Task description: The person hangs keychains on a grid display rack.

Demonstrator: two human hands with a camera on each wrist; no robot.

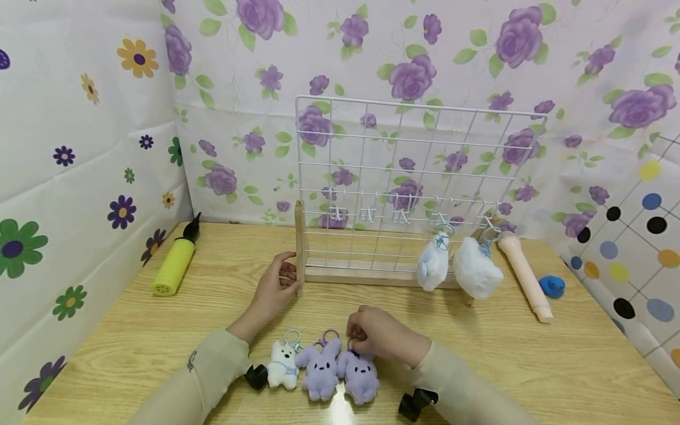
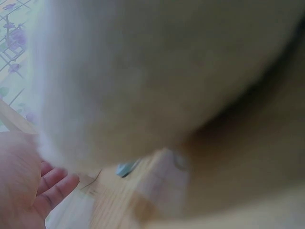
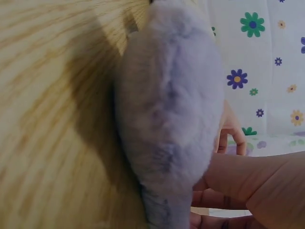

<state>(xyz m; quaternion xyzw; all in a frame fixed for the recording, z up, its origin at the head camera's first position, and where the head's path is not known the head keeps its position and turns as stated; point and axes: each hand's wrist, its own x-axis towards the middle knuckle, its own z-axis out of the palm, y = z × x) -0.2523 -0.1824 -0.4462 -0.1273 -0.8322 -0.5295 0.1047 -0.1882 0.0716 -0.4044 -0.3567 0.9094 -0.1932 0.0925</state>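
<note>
In the head view, my left hand [image 1: 274, 282] touches the left end of a wooden-footed wire grid rack [image 1: 366, 274], its fingers loosely bent against the wood. My right hand [image 1: 385, 336] pinches the top of a purple plush keychain [image 1: 362, 378] near its ring. That plush fills much of the right wrist view, its lilac fur [image 3: 169, 95] close to the lens. Beside it lie another purple plush keychain [image 1: 321, 370] and a white bear keychain [image 1: 283, 366]. A blurred pale furry shape [image 2: 119, 81] covers most of the left wrist view, partly hiding the left hand [image 2: 21, 186].
White hooks [image 1: 368, 213] line the rack. Toward its right end hang a pale blue-white plush [image 1: 432, 265] and a white fluffy plush [image 1: 476, 268]. A yellow-green bottle [image 1: 175, 265] stands left; a pinkish tube [image 1: 526, 277] and blue toy [image 1: 552, 286] lie right.
</note>
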